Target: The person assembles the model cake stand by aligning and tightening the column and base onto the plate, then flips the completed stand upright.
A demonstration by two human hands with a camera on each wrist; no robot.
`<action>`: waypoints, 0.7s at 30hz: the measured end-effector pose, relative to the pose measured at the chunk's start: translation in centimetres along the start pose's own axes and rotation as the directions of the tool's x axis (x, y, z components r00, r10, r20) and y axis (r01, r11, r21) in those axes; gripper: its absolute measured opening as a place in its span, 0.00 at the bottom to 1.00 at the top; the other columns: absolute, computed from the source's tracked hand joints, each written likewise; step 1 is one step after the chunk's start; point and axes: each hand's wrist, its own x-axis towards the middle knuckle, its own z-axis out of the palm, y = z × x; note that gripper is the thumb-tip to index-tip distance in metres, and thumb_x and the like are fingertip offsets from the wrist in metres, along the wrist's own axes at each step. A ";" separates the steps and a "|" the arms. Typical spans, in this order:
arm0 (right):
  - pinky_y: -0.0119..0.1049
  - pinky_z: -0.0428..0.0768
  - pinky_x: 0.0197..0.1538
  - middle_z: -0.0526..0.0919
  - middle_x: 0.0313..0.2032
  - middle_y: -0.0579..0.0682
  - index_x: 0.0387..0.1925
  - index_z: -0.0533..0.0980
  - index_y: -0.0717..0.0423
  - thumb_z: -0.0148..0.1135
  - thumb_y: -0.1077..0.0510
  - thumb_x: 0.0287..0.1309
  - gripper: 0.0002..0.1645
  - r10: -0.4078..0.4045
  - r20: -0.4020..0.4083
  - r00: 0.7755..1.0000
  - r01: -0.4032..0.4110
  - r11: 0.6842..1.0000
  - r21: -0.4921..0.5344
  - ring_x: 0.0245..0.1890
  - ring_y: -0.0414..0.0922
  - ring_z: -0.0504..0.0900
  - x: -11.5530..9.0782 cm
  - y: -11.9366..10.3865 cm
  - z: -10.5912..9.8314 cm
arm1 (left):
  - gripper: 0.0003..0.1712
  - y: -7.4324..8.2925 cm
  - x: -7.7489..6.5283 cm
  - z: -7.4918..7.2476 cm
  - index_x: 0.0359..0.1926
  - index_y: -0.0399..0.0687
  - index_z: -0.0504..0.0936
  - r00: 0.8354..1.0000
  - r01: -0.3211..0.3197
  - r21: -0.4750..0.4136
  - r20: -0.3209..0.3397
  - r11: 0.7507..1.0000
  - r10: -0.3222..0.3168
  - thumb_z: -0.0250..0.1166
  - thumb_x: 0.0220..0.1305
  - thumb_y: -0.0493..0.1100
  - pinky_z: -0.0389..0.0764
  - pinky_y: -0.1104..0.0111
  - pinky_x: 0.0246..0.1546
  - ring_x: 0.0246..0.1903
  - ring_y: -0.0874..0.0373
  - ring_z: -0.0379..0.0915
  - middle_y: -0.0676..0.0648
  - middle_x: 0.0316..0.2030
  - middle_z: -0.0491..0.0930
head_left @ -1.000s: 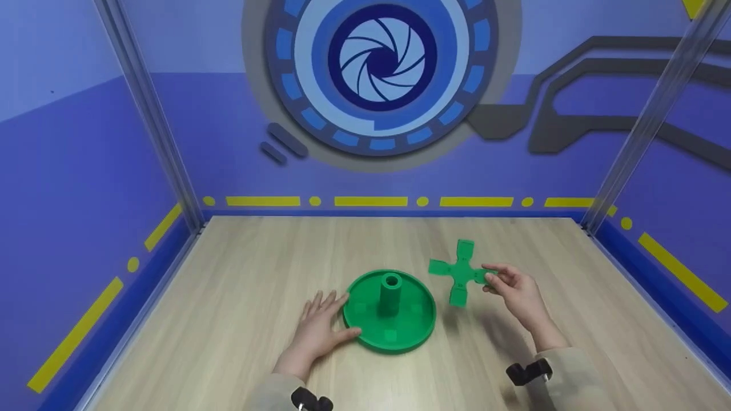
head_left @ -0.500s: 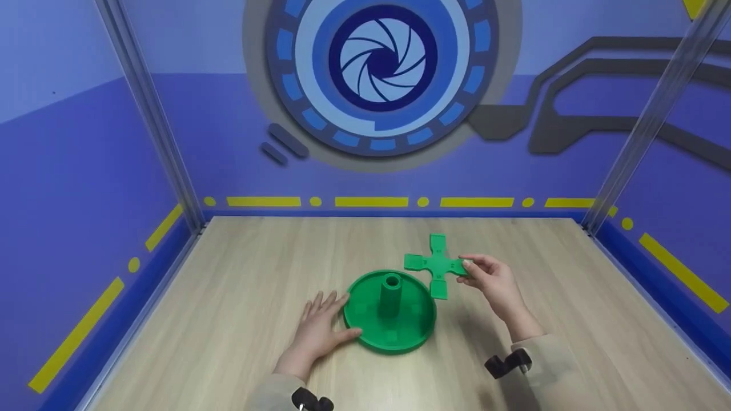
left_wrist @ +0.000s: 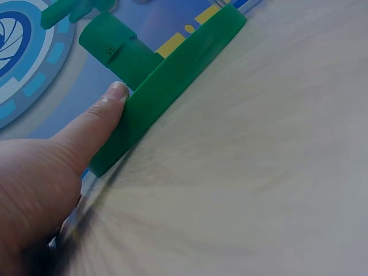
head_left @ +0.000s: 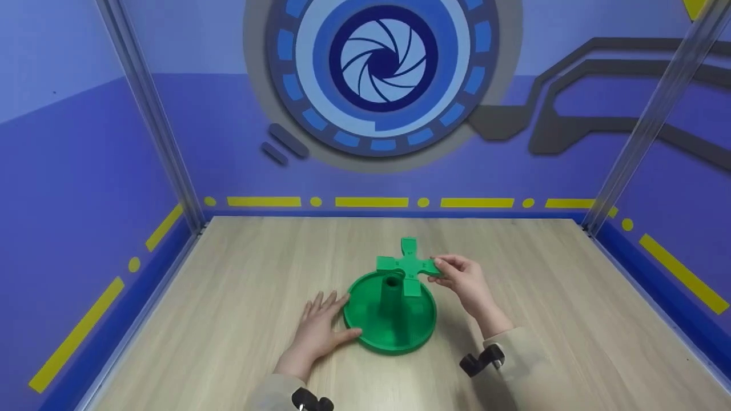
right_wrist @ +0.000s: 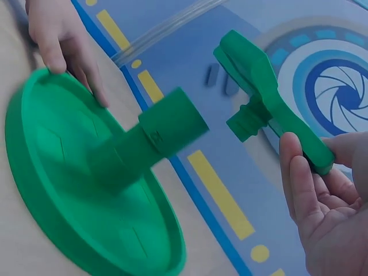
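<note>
A round green base (head_left: 411,331) with a raised rim and a hollow upright post (head_left: 390,299) stands on the table. My left hand (head_left: 320,333) rests against its left side, fingers spread and fairly straight. The left thumb (left_wrist: 98,123) lies at the rim. My right hand (head_left: 465,279) pinches one arm of a green four-armed cross piece (head_left: 409,265) between thumb and fingers. In the head view the cross appears over the post's far side. A short threaded stub (right_wrist: 246,122) points down from its centre, apart from the post's top in the right wrist view.
The light wooden table (head_left: 257,257) runs back to a blue printed wall (head_left: 217,131) with yellow dashes. Metal corner posts (head_left: 157,131) stand at both sides. Black wrist straps (head_left: 482,359) with small cameras sit at both sleeves.
My right hand has carried the cross piece leftward, from beside the base to over the post. The left hand and the base have stayed in place.
</note>
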 end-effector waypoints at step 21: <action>0.30 0.89 0.47 0.86 0.47 0.52 0.56 0.77 0.72 0.56 0.60 0.75 0.18 0.050 0.070 0.996 -0.049 0.999 -0.008 0.36 0.39 0.89 0.4 1.3 2.5 | 0.52 0.1 0.0 0.0 0.77 0.52 0.66 1.000 -0.001 0.013 -0.001 1.000 0.001 0.70 0.58 0.70 0.42 0.38 0.81 0.80 0.32 0.43 0.36 0.78 0.59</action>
